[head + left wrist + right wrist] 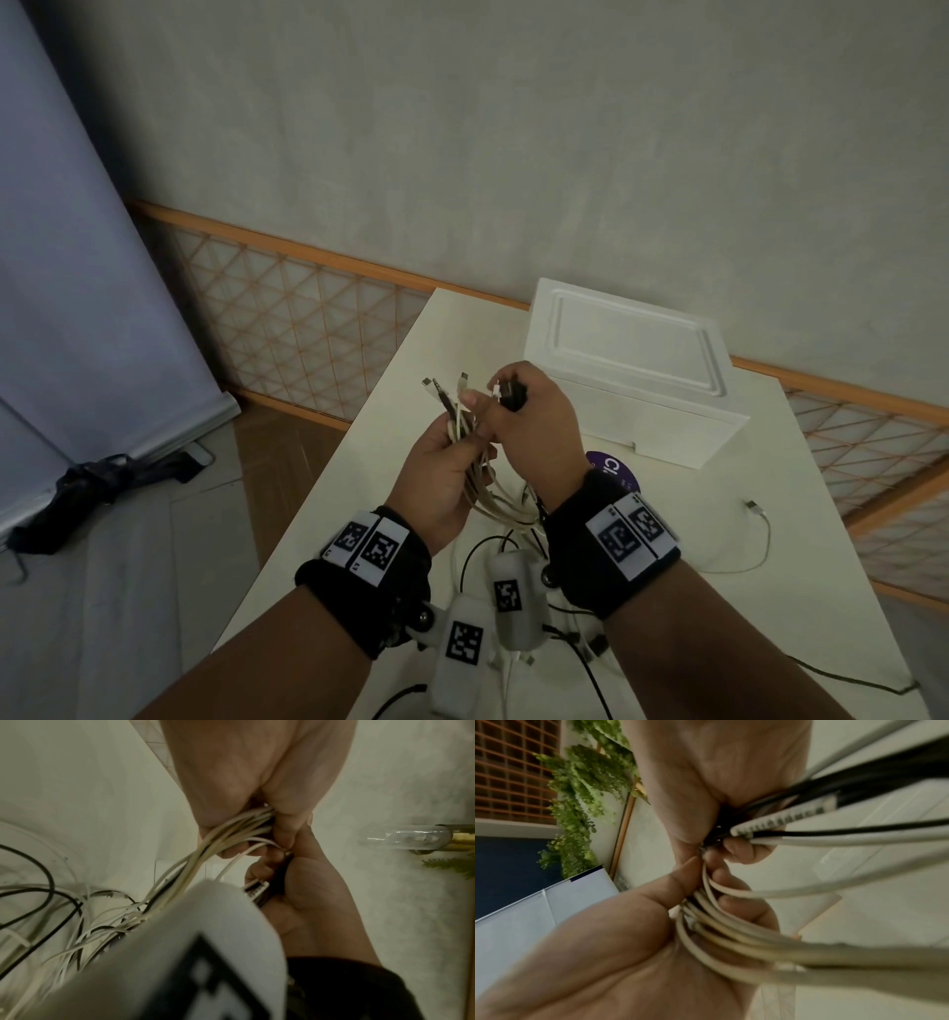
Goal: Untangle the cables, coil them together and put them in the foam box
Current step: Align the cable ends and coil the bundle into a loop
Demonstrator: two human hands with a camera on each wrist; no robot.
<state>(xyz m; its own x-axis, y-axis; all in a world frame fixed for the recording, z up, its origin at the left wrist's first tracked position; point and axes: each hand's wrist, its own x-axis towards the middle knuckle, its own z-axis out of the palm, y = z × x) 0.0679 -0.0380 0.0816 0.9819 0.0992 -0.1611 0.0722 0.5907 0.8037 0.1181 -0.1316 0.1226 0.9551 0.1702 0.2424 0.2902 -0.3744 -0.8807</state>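
Over the white table (390, 462), both hands grip cables (470, 437), foam box (631, 380) behind.

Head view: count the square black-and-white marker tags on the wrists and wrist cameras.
6: two on the left black wristband, two on the right black wristband, one on each white wrist camera. Others may be hidden.

cables (480, 493): smooth plastic jackets, off-white and black, slight sheen; bare metal plug tips (447, 384) at upper ends. foam box (631, 380): white moulded foam, matt, fine-grained. table (801, 519): smooth white top, matt. wrist bands (611, 565): black cloth, matt, with paper-like printed marker tags. wall (513, 128): rough matt plaster. railing (287, 308): orange painted frame, rope-like net. floor (277, 462): glossy wood-look boards.
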